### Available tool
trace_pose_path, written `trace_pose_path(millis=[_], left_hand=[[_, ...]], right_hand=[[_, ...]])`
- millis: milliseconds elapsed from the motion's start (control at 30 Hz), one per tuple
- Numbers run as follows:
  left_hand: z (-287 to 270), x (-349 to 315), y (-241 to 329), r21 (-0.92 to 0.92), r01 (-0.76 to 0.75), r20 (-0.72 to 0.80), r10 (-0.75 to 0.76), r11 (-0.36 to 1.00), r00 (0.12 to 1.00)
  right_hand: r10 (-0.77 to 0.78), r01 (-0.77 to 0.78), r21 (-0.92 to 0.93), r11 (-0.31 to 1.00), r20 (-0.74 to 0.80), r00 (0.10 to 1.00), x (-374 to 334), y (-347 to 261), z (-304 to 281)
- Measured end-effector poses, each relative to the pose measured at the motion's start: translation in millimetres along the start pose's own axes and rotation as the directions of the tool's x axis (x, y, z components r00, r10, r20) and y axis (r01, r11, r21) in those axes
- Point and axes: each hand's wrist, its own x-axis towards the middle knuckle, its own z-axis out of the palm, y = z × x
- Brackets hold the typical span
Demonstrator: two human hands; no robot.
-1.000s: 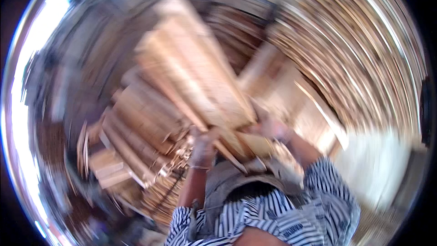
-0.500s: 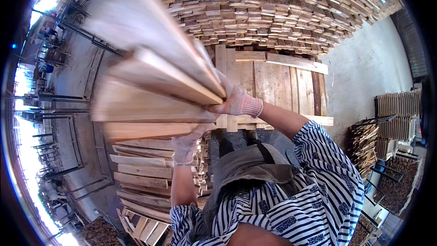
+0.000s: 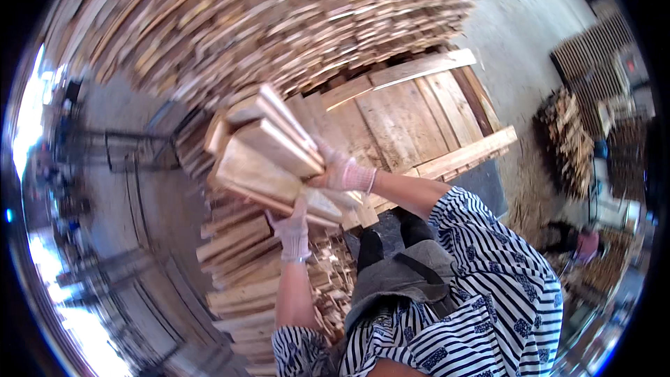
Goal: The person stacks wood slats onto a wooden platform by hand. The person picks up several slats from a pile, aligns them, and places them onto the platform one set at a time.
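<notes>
Several pale wooden boards [image 3: 269, 150] are bunched in front of me, fanned toward the upper left. My right hand [image 3: 342, 167], in a light knitted glove, is closed round their near ends on the right. Lower down, my left hand [image 3: 292, 229], gloved alike, grips the bundle from its near side, its fingers against the lowest boards. Beyond my right hand lies a low wooden platform [image 3: 398, 122] of flat planks, with loose boards along its far and near edges. Motion blurs the bundle's outline somewhat.
A tall stack of boards [image 3: 279, 35] spans the far side. Another stack [image 3: 244, 293] stands at my left, beneath the bundle. Bundled sticks [image 3: 569, 146] are at the right, near a ribbed stack [image 3: 593, 56]. Metal frames [image 3: 132, 146] stand on the left floor. A person [image 3: 586, 244] is at far right.
The view has turned, so the stacks and platform appear tilted. The boards have swung from a long stretched fan to a shorter bunch, nearer the middle. Both hands still hold them.
</notes>
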Motion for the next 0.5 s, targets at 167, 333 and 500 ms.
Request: trace_pose_path(millis=[167,333,500], left_hand=[[-7.9,-6.7,22.5,0.360,-0.088,0.211,0.011,0.929,0.977],[112.5,-0.9,32.1,0.395,-0.324,0.526,0.078,0.860,0.847],[222.4,33.9,-47.3,0.217,0.441,0.350,-0.491,0.871,0.798]], right_hand=[[-0.185,0.181,-0.071,0.981,-0.066,0.980,-38.7,-6.8,-39.0],[-0.027,0.034,0.041,0.999,-0.151,0.988,-67.6,40.6,-129.6],[0.364,-0.444,-0.237,0.864,-0.313,0.877,-75.5,51.7,-208.9]])
